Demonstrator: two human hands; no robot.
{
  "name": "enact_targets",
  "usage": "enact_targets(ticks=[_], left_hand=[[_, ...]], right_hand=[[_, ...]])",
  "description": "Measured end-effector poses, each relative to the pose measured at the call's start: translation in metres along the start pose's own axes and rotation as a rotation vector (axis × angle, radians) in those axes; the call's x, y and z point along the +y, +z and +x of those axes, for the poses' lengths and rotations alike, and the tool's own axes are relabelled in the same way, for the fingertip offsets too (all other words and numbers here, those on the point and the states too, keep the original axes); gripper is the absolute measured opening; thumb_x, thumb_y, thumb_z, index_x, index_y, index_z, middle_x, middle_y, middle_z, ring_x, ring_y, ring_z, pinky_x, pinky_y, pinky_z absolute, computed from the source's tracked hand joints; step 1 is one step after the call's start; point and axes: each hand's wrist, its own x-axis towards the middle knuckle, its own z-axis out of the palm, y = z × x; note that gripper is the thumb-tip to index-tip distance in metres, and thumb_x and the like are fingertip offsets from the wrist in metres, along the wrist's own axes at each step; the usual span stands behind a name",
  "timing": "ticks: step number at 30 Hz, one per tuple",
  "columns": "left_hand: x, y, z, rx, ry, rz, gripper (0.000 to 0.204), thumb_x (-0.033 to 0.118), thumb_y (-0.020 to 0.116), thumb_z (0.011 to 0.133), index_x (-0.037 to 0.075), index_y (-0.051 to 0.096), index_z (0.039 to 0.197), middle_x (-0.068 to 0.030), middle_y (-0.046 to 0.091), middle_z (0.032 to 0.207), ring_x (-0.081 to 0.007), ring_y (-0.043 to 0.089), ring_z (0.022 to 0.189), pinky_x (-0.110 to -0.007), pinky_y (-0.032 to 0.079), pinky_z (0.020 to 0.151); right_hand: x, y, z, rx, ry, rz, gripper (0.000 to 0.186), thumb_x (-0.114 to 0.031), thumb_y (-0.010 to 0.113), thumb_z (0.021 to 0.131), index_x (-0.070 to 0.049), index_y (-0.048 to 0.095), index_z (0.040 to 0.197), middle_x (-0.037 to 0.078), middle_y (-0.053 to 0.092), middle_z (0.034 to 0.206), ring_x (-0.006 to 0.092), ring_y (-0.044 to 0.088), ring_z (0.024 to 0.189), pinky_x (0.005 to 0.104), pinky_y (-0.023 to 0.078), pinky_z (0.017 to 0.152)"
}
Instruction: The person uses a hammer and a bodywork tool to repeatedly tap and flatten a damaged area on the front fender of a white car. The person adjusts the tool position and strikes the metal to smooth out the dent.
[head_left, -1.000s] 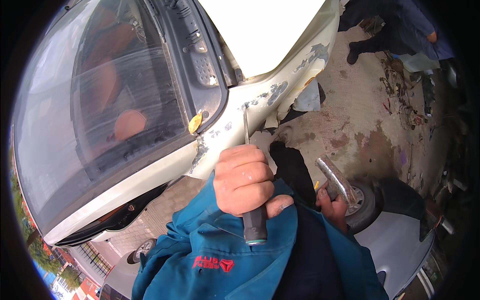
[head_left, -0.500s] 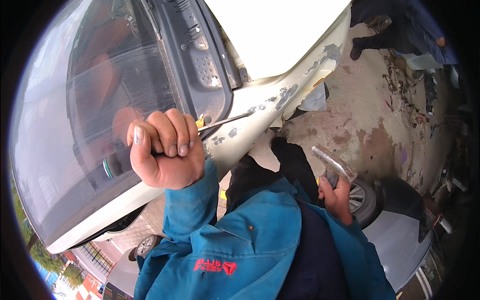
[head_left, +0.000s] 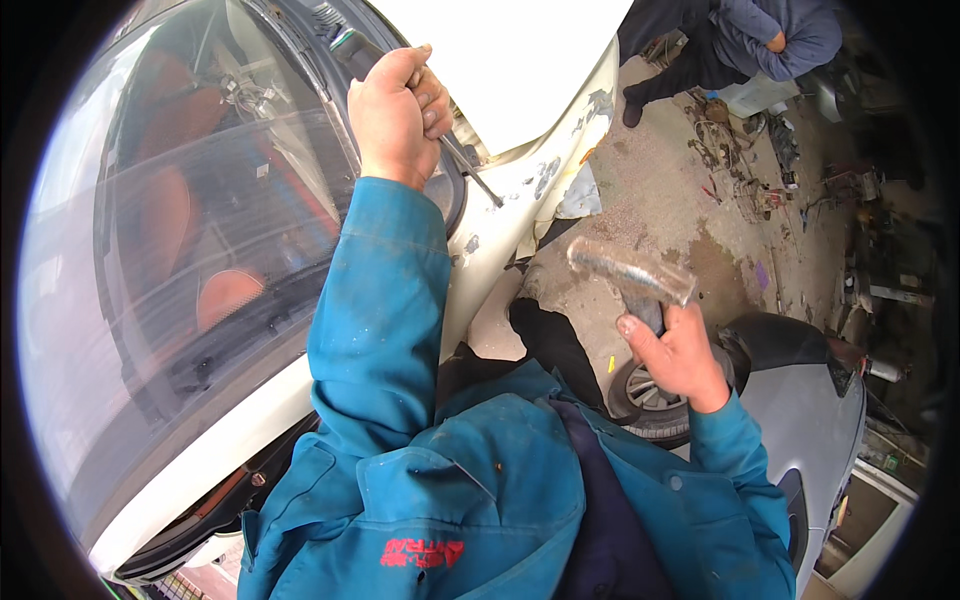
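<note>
My left hand [head_left: 398, 120] is closed around a screwdriver [head_left: 472, 170] with a dark handle and a long thin shaft. The shaft slants down to the right, its tip at the cream body panel [head_left: 480, 283] of a vehicle; whether it presses in I cannot tell. Grey bare patches show through the panel's paint close to the tip. Lower and to the right, my right hand [head_left: 688, 358] grips a hammer [head_left: 632, 268] by its dark handle. The worn metal head is held up in the air, apart from the screwdriver and the panel.
A large windshield [head_left: 180, 220] fills the left side. The white raised panel [head_left: 510, 70] stands at the top. At the upper right another person [head_left: 765, 40] has folded arms. Scattered debris [head_left: 725, 150] lies on the ground; a silver car [head_left: 790, 420] is at the lower right.
My left hand has moved up and away, turning the screwdriver to a steeper slant. My right hand has brought the hammer up and left, nearer the panel.
</note>
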Motion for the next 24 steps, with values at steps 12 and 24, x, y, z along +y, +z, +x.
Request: enact_targets(ticks=[12, 24], left_hand=[[-0.003, -0.003, 0.008, 0.044, -0.067, -0.085, 0.039, 0.014, 0.065, 0.105, 0.017, 0.043, 0.073, 0.0038, 0.039, 0.060, -0.0106, 0.037, 0.048, -0.032, 0.028, 0.045], [-0.003, -0.009, 0.011, 0.028, -0.102, -0.127, 0.037, 0.010, 0.066, 0.101, 0.015, 0.048, 0.069, 0.0034, 0.042, 0.060, -0.0094, 0.037, 0.049, -0.031, 0.026, 0.046]], right_hand=[[-0.206, -0.054, 0.245, -0.277, -0.465, -0.741, 0.044, -0.044, 0.066, 0.117, -0.001, 0.067, 0.131, 0.007, 0.064, 0.082, 0.0138, 0.064, 0.068, 0.0328, 0.053, 0.062], [-0.311, -0.007, 0.365, -0.717, -0.234, -0.943, 0.041, -0.041, 0.067, 0.115, 0.000, 0.071, 0.117, 0.009, 0.070, 0.084, 0.0175, 0.065, 0.063, 0.0357, 0.055, 0.054]])
